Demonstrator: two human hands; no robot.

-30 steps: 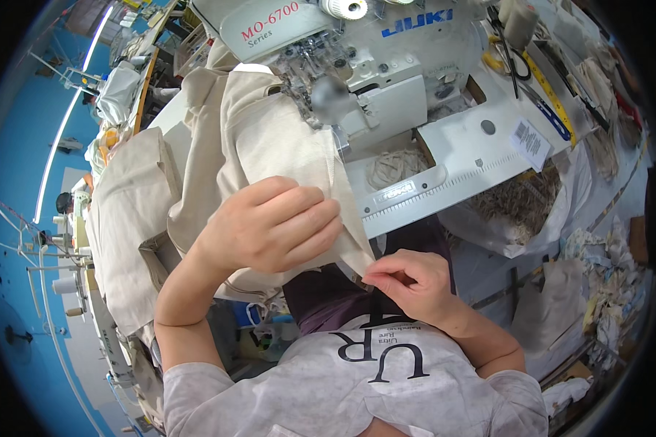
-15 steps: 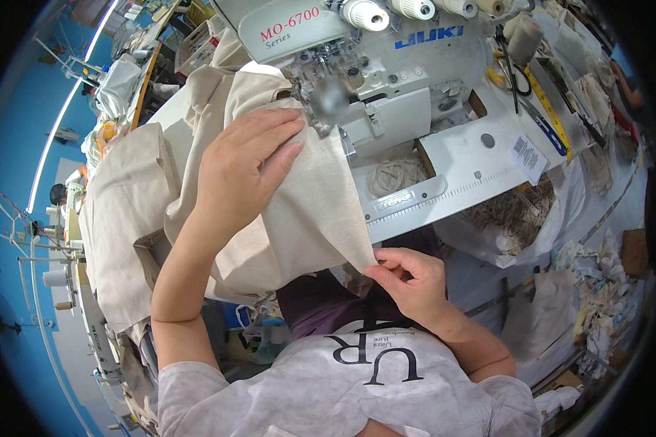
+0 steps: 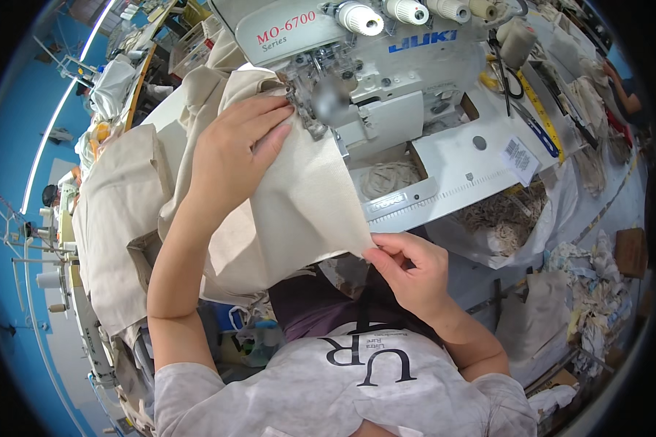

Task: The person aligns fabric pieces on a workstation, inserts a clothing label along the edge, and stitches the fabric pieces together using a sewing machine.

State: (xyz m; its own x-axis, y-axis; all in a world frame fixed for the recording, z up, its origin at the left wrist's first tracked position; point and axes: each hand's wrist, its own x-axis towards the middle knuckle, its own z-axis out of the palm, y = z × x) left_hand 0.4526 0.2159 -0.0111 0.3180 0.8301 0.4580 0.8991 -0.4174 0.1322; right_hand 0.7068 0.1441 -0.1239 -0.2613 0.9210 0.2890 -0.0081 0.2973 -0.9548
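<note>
A beige cloth panel (image 3: 299,211) lies on the bed of a white overlock sewing machine (image 3: 375,62), its far part under the presser foot area (image 3: 313,124). My left hand (image 3: 237,149) rests on the cloth just left of the foot, fingers stretched out and thumb a little apart. At the cloth's near right corner, my right hand (image 3: 412,271) pinches the edge between thumb and fingers, holding it in front of the machine bed. The cloth's right edge runs fairly straight from the foot to this pinch. The needle is hidden.
More beige cloth (image 3: 120,218) hangs over the left side. Blue-handled scissors (image 3: 536,130), a yellow tape measure (image 3: 543,113) and a thread cone (image 3: 516,44) lie right of the machine. Below the bed's right side, a white bag (image 3: 510,218) holds fabric trimmings.
The cloth has moved a little farther into the machine. My right hand has travelled forward with its corner, and my left hand has slid slightly forward.
</note>
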